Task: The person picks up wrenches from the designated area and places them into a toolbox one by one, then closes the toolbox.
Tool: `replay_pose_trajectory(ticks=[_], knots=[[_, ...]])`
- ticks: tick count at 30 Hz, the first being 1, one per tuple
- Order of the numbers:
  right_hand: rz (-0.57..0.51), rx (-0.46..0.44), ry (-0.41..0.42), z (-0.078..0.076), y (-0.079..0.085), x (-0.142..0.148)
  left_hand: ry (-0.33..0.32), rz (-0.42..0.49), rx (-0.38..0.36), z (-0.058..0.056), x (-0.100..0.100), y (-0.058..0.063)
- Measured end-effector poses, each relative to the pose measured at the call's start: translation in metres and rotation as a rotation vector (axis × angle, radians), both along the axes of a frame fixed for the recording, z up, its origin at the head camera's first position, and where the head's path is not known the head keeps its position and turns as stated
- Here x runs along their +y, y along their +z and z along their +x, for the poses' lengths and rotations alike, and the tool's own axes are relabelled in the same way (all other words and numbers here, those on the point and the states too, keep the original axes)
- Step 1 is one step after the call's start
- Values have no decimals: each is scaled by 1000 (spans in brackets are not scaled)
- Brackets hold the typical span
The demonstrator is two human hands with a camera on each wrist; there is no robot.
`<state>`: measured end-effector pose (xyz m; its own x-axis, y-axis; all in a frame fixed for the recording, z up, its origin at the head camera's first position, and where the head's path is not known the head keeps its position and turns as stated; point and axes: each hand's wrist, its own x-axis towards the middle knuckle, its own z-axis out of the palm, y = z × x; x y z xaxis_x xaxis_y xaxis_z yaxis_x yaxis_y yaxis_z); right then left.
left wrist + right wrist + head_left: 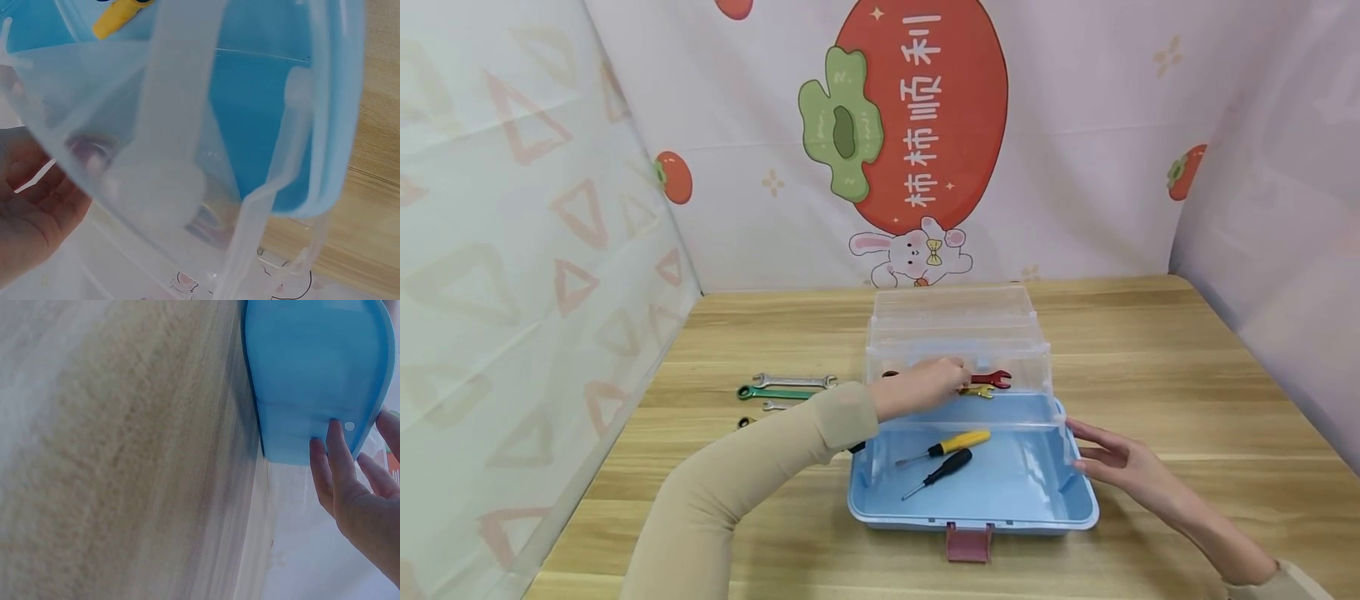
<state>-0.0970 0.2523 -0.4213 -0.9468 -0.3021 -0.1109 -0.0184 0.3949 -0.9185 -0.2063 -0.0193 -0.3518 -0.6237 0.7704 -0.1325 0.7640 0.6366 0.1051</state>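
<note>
At rim of blue box (1000, 485) | right hand (1123, 462) touching, unclenched | left hand (925, 387): grip unclear

Blue toolbox (1015, 487), mauve latch (968, 544), yellow-and-black screwdriver (964, 442), black-handled screwdriver (953, 463), red wrench (994, 379), green wrench (782, 393), white persimmon-print backdrop (1090, 167)

The right hand (365, 503) comes in from the right edge, its fingers (338, 450) spread apart. Two fingertips rest on the side of a blue box (319, 381), near a small pale round spot (349, 426), while another finger reaches the box's right-hand edge. The box fills much of the upper right and sits against the wooden tabletop (144, 456), which runs steeply through the picture with its grain blurred on the left. Clear plastic (375, 447) shows past the box, just beside the hand. Pale cloth (306, 550) lies beyond, with an orange-red print (394, 465) partly visible at the right edge.
</note>
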Motion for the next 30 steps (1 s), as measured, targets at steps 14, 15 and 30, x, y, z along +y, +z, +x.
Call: replay_pose_trajectory(ticks=[14,15,30], knots=[[-10,5,5,-1,-1,1,12,114,-49,0,-27,0],[-15,5,3,-1,-1,1,17,127,-53,0,-29,1],[23,-5,-11,0,0,0,32,327,-76,10,-66,9]])
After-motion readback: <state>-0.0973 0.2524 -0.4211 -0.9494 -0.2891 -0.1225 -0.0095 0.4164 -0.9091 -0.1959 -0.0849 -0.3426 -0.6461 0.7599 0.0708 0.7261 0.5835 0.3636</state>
